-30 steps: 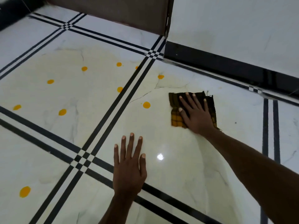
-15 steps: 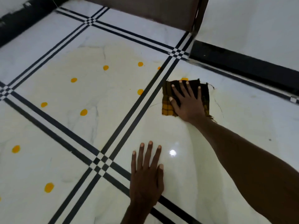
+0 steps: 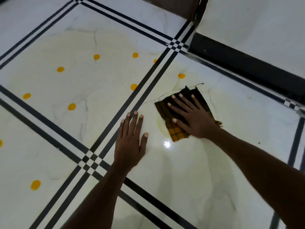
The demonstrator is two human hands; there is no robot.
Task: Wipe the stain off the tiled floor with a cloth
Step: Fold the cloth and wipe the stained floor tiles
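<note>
A dark brown and yellow checked cloth (image 3: 177, 135) lies flat on the white tiled floor (image 3: 189, 171). My right hand (image 3: 189, 116) presses down on it with fingers spread. A faint yellow smear (image 3: 160, 128) curves along the cloth's left edge. Several round orange-yellow stains dot the floor: one (image 3: 181, 76) just beyond the cloth, others (image 3: 134, 86) (image 3: 72, 106) across the black grout stripes to the left. My left hand (image 3: 132, 139) rests flat on the tile, fingers apart, holding nothing, left of the cloth.
Black triple stripes (image 3: 132, 103) cross the floor between tiles. A black skirting board (image 3: 239, 63) and white wall (image 3: 255, 19) run along the right. A brown door or panel (image 3: 173, 5) stands at the top.
My right hand has dragged the cloth back toward me and to the right, uncovering the stain beyond it. A yellow smear now shows beside the cloth. My left hand sits closer to it.
</note>
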